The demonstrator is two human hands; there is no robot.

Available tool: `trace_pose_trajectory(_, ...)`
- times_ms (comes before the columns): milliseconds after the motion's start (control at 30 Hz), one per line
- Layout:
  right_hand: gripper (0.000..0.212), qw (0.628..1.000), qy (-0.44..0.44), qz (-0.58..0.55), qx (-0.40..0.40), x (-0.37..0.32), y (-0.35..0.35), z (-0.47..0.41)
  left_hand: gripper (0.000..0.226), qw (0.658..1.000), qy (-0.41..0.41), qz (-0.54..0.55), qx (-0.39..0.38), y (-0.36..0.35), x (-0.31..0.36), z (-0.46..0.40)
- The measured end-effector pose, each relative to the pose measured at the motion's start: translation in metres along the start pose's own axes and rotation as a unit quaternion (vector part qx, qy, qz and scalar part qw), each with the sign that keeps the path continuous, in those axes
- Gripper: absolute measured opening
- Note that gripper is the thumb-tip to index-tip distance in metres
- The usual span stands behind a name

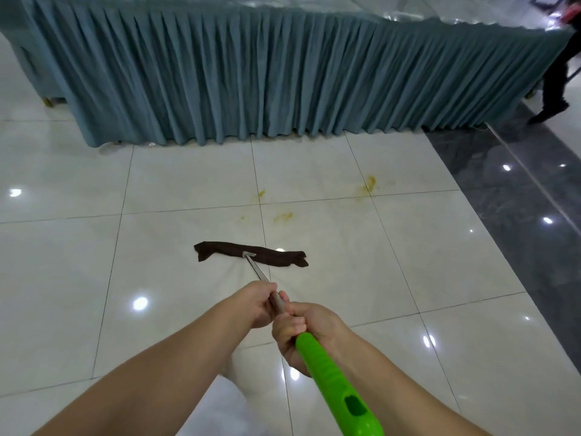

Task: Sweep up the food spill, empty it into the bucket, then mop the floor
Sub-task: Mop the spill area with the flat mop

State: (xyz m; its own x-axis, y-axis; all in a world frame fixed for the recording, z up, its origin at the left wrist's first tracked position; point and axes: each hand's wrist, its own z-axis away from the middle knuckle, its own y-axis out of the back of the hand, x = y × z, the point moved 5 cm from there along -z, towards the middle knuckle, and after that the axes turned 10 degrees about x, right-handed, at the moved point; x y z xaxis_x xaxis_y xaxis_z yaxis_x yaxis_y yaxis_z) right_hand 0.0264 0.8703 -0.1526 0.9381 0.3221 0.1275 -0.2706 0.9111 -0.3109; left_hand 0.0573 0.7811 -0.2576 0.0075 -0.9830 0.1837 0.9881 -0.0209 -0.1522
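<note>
The floor (78,253) is glossy pale tile with thin dark joints, and it mirrors ceiling lights as bright spots; along the right side runs a band of dark grey tile (515,196). Across the top of the view stands a long table (314,4) hung with a pleated teal skirt (251,77) that reaches down to the floor. At the far right edge a person in dark trousers (556,80) stands beside the table's end. Yellow smears (369,184) mark the tile between the table and the mop, some near a joint in the middle and one further right. The mop (251,253) lies flat on the floor in the middle of the view, its dark brown cloth stretched sideways just short of the nearest smear, with a thin metal pole (257,270) rising from it toward the camera and ending in a bright green grip (333,382). The left hand (261,305) is curled tightly round the metal pole, lower down. The right hand (303,333) is wrapped in a fist round the pole just above it, where the green grip begins, the two hands almost touching. No container is in view.
</note>
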Motion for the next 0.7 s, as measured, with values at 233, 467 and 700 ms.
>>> trace_pose_trajectory(233,0.025,0.998,0.009,-0.065,-0.004,-0.001,-0.138,-0.039,0.013,0.997,0.004,-0.071,0.004,0.032,0.133,-0.007)
trace_pose_trajectory(467,0.017,0.992,0.027,-0.12,-0.038,-0.026,-0.236,-0.061,0.042,0.98,-0.063,-0.188,-0.002,0.028,0.236,-0.007)
trace_pose_trajectory(700,0.017,0.985,0.041,-0.148,-0.081,-0.063,-0.284,-0.069,0.035,0.963,-0.058,-0.262,0.003,0.006,0.29,-0.026)
